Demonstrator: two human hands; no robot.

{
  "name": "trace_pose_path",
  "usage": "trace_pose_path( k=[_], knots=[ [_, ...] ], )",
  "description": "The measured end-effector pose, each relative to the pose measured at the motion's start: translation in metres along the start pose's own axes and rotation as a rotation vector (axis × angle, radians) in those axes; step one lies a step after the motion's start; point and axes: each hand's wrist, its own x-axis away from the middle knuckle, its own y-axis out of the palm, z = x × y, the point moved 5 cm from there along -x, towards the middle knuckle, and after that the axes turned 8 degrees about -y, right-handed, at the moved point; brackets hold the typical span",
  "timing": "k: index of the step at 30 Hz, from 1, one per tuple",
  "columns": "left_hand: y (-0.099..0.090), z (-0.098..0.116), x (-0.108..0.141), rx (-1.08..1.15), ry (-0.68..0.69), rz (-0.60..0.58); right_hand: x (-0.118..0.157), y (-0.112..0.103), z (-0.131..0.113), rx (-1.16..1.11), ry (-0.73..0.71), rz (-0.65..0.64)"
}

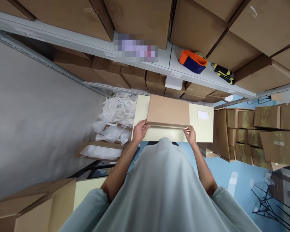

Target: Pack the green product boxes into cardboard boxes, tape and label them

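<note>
Pale shirt [166, 187] lies nearest; my left hand [139, 131] and right hand [190, 134] pinch the box [168, 110] at its near corners, above the counter [203, 130]. Its top looks closed, untaped.

"D3" on white shelf label [176, 75], rest blurred
</note>
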Motion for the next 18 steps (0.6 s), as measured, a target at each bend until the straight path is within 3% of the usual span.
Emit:
trace_pose_path(
  k=[6, 9, 11, 14, 16, 18],
  knots=[
    [0.003, -0.048, 0.013, -0.017, -0.156, -0.032, 0.025, 0.045, 0.0, -0.01, 0.02, -0.051],
    [-0.011, -0.057, -0.001, 0.013, -0.149, 0.027, 0.027, 0.04, -0.003, 0.029, -0.014, -0.044],
    [-0.026, -0.048, -0.022, 0.05, -0.109, 0.124, 0.018, 0.023, -0.006, 0.12, -0.052, 0.005],
    [-0.04, 0.006, -0.059, 0.075, 0.067, 0.247, -0.013, -0.021, -0.019, 0.318, -0.117, 0.135],
    [-0.038, 0.072, -0.077, 0.084, 0.265, 0.238, -0.045, -0.057, -0.044, 0.417, -0.185, 0.22],
    [-0.028, 0.147, -0.086, 0.114, 0.434, 0.181, -0.084, -0.095, -0.083, 0.491, -0.282, 0.286]
  ],
)
